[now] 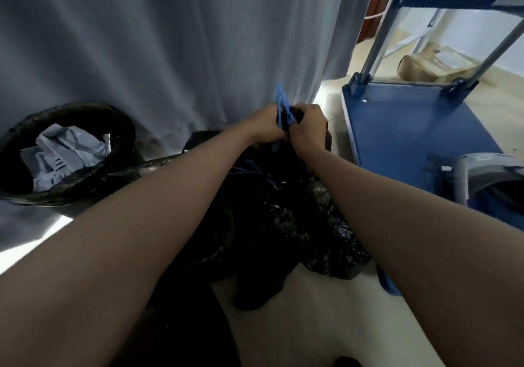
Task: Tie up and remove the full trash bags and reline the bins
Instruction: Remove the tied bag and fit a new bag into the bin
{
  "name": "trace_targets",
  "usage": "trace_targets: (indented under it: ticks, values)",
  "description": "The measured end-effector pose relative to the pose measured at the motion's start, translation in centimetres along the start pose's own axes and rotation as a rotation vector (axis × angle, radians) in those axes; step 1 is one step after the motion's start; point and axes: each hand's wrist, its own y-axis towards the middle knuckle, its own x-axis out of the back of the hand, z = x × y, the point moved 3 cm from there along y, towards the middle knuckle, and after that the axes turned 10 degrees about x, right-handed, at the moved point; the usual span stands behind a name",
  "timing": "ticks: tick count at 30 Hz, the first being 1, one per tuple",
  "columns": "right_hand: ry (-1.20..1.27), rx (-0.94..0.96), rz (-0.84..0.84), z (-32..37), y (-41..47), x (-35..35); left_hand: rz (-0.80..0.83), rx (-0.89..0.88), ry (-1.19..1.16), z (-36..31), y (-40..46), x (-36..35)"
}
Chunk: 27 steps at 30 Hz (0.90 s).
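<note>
Head view: the gathered neck of a crinkled black plastic trash bag on the pale floor is gripped by the left hand and right hand, both closed around its blue drawstring. A black-lined round bin holding pale crumpled waste is seen to the left, against a grey curtain.

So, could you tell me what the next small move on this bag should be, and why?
Probably pull the blue drawstring tight to finish the knot: both the left hand and right hand already hold it at the gathered neck of the black trash bag.
</note>
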Motion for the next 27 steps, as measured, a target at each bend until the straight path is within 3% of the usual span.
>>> trace_targets:
  ticks: [3, 5, 8, 11, 15, 18, 23, 25, 27]
  values:
    - [-0.137, -0.012, 0.274, -1.3, -2.8, -0.5, 0.105, 0.072, 0.155, -0.3, -5.4, -0.6]
    - [-0.173, -0.036, 0.352, -1.5, -4.1, -0.1, 0.133, 0.101, 0.230, 0.5, -6.9, -1.2]
    - [-0.133, -0.107, 0.302, -1.6, -5.6, 1.1, 0.111, 0.135, 0.289, 1.3, -8.9, -1.7]
    - [-0.045, -0.249, 0.142, -1.3, -7.8, 2.5, 0.048, 0.174, 0.368, 2.2, -10.6, -1.8]
    - [-0.116, -0.250, -0.014, -0.8, -12.1, 3.3, 0.017, 0.180, 0.426, 3.0, -13.8, -2.0]
    - [-0.118, -0.310, 0.123, -2.3, -15.4, 1.7, -0.013, 0.112, 0.357, 3.5, -16.1, -2.2]
    - [-0.113, -0.488, 0.539, -5.2, -19.6, -1.9, -0.069, 0.013, 0.418, 3.6, -19.5, -2.1]
    - [-0.134, -0.431, 0.535, -5.7, -20.3, -2.6, -0.072, -0.001, 0.452, 3.7, -20.2, -2.2]
    - [-0.119, -0.363, 0.424, -5.3, -20.1, -2.0, -0.064, -0.014, 0.475, 3.7, -20.3, -2.5]
